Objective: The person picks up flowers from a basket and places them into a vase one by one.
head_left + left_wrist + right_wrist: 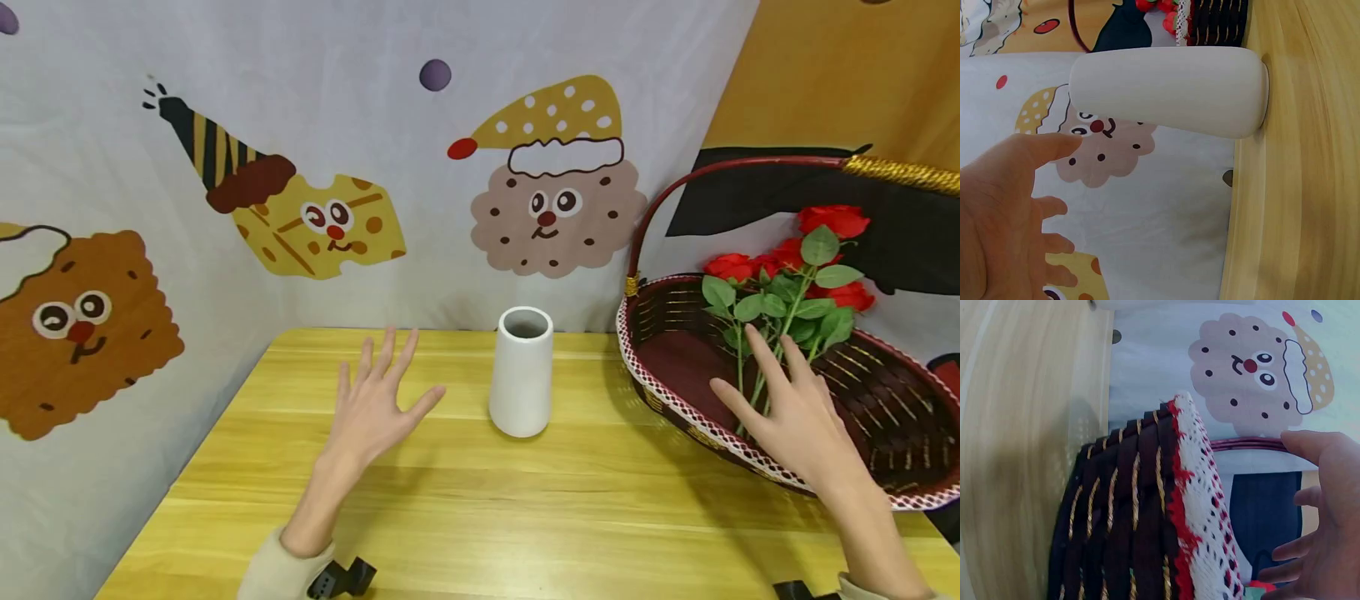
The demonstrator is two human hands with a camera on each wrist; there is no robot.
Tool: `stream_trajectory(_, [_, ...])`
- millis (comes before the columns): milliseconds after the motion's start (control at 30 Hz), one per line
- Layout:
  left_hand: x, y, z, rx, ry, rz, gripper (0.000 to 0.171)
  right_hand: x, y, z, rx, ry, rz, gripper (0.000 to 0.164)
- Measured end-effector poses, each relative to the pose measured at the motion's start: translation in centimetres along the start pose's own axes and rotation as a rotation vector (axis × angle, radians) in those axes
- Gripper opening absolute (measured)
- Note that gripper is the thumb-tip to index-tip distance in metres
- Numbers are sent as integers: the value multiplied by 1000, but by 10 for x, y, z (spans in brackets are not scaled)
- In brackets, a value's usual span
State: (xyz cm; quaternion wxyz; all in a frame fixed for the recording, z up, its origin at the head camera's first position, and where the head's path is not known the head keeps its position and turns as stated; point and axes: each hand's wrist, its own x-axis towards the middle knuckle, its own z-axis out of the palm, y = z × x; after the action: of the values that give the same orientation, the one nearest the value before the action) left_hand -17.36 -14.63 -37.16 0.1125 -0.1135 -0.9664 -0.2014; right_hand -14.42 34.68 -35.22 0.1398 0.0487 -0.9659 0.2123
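Observation:
A white tapered vase (pixel 521 375) stands upright on the wooden table. To its left my left hand (pixel 375 412) hovers with fingers spread, apart from the vase and holding nothing. In the left wrist view the vase (pixel 1166 90) lies beyond my thumb. At the right, a dark woven basket (pixel 675 333) with a tall handle contains several red roses (pixel 832 221) on green stems. My right hand (pixel 802 417) is over the basket's near rim, fingers spread, in front of the stems; it holds nothing. The right wrist view shows the basket's lace-trimmed side (pixel 1129 506) beside that hand.
The light wooden table (pixel 450 517) reaches back to a hanging cloth (pixel 337 92) printed with cartoon biscuits and cheese. The basket's arched handle (pixel 750 167), partly wrapped in gold, rises above the roses. A small dark device is strapped at each wrist.

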Motion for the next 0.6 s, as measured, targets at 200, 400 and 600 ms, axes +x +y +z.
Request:
stream_trajectory(200, [2, 4, -1, -34, -13, 25, 87, 3, 4, -14, 26, -3, 47, 90])
stream_trajectory(400, [2, 10, -1, -85, -6, 56, 87, 5, 8, -24, 37, 36, 54, 87])
stream_trajectory(600, [4, 10, 1, -126, 2, 80, 87, 12, 12, -28, 32, 83, 82, 84])
